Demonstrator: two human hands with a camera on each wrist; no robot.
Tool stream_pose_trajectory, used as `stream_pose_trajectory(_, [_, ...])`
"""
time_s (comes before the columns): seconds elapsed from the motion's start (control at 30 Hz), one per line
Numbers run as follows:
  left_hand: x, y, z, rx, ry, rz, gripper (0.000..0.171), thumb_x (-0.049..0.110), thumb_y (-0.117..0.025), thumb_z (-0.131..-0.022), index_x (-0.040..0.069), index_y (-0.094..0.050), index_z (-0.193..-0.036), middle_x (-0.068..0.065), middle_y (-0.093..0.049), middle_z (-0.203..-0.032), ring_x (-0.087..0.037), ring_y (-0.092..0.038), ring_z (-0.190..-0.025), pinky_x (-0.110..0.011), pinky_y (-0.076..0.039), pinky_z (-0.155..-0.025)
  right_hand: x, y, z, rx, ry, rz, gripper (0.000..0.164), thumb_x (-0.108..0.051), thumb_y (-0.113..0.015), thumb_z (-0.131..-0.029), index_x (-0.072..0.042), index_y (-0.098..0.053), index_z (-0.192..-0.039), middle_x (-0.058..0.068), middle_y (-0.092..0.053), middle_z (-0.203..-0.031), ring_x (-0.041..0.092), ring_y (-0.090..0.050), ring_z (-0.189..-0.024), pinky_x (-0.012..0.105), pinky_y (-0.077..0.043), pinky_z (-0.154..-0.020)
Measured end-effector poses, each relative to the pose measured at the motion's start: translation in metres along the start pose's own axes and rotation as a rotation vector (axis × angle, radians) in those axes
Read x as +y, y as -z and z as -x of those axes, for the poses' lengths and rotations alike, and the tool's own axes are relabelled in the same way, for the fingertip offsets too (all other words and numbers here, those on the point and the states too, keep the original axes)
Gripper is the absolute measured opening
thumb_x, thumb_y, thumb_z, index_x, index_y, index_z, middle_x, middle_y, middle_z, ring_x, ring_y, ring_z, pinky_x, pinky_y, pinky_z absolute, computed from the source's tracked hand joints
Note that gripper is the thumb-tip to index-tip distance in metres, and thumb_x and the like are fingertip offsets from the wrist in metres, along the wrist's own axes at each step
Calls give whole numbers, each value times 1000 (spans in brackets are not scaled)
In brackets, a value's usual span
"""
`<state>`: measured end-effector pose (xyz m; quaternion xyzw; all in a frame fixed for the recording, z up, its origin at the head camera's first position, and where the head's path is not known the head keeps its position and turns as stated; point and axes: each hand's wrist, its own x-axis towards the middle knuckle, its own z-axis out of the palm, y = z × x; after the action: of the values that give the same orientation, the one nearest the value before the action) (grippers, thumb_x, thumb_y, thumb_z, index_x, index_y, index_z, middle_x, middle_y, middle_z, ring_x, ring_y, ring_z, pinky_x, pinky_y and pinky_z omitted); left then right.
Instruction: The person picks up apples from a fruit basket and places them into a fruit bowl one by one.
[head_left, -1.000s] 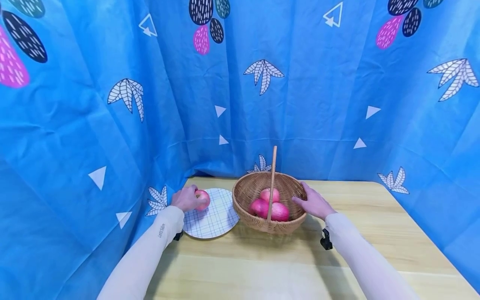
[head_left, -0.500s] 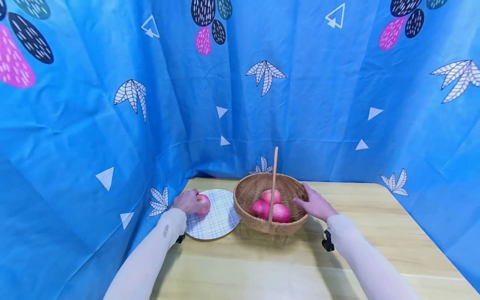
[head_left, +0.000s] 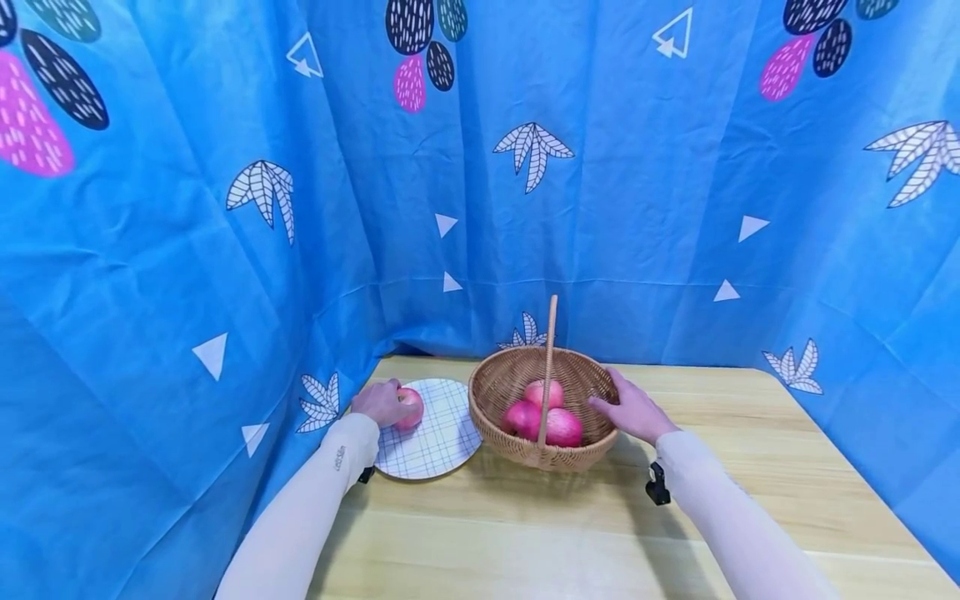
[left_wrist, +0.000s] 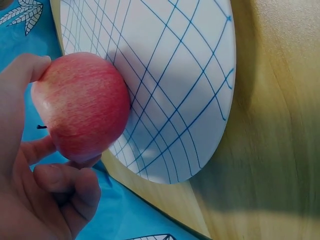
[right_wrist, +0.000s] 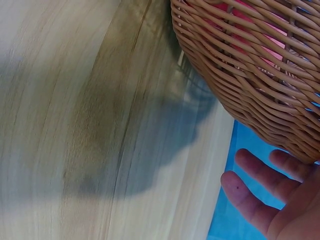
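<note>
My left hand point(head_left: 380, 404) pinches a red apple point(left_wrist: 82, 105) between thumb and fingers, at the left side of a round white plate point(left_wrist: 175, 90) with a blue line grid. In the left wrist view, the apple's stem points toward the palm, and some fingers curl below without touching it. Whether the apple rests on the plate I cannot tell. My right hand point(head_left: 637, 410) holds the right rim of a brown wicker basket point(head_left: 517, 450), thumb inside and other fingers outside. Inside the basket lie a pink-red apple point(head_left: 543, 392) and two larger pink-red fruits point(head_left: 564, 427).
Basket and plate stand side by side on a light wooden table point(head_left: 540, 533). The basket's tall handle point(head_left: 551, 333) arches over its middle. A blue patterned curtain point(head_left: 622, 208) hangs behind the table and along both sides.
My left hand has lowered slightly with the apple toward the plate. The right hand stays at the basket's rim, and the whole head view has shifted a little.
</note>
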<state>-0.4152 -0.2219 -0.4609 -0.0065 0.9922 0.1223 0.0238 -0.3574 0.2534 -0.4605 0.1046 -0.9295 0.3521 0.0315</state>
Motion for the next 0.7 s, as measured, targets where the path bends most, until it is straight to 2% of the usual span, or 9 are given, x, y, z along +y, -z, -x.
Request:
stream_pose_trajectory(0.33, [-2,-3,-6,-7,-48,-14,79,53,-67,-84,4,-50,-144,-21,-64,-128,-36,-60,-108,-54,-50,-96,4,-2,-1,-9,-15,1,92,-61,-56,-95,-11,-17,-161,26,-40,-154,48,-42,-139,66,-30,-112])
stream_pose_trajectory(0.7, [-3,-5,-7,-21,-19,12,88,57,-68,-83,5,-44,-149,-21,-64,-128,-36,-60,-108,-54,-50,-96,-1,0,2,-2,-15,5,91,-59,-55,-96,-8,-16,-161,28,-38,-154,48,-41,-139,65,-30,-113])
